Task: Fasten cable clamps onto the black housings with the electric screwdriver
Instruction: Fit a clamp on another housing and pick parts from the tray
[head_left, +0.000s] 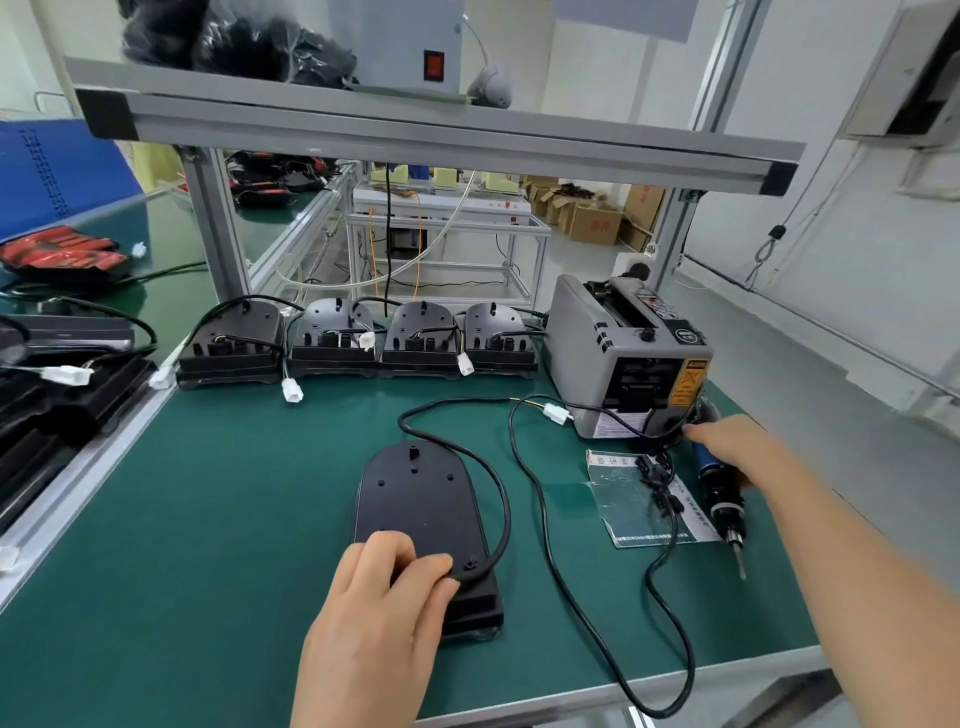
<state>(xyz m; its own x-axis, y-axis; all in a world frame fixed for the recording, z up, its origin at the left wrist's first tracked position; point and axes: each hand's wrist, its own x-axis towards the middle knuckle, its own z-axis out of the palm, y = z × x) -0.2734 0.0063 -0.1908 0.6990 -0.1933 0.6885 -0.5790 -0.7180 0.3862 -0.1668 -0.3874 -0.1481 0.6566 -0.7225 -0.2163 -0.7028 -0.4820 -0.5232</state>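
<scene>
left hand (384, 597) curls over near end of black housing (415, 499) on green mat (208, 493); right hand (732, 447) grips electric screwdriver (724, 504), bit pointing nearward.

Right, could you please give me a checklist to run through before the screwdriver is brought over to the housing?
1. Black housing steadied: left hand holds its near end: ok.
2. Electric screwdriver gripped: right hand holds its handle, tool lying on the table: ok.
3. Bit fitted: one shows at the tip: ok.
4. Cable clamp seated on the housing: none visible, perhaps under the hand: cannot tell.
5. Path clear: the cable loops between housing and screwdriver: not ok.
</scene>
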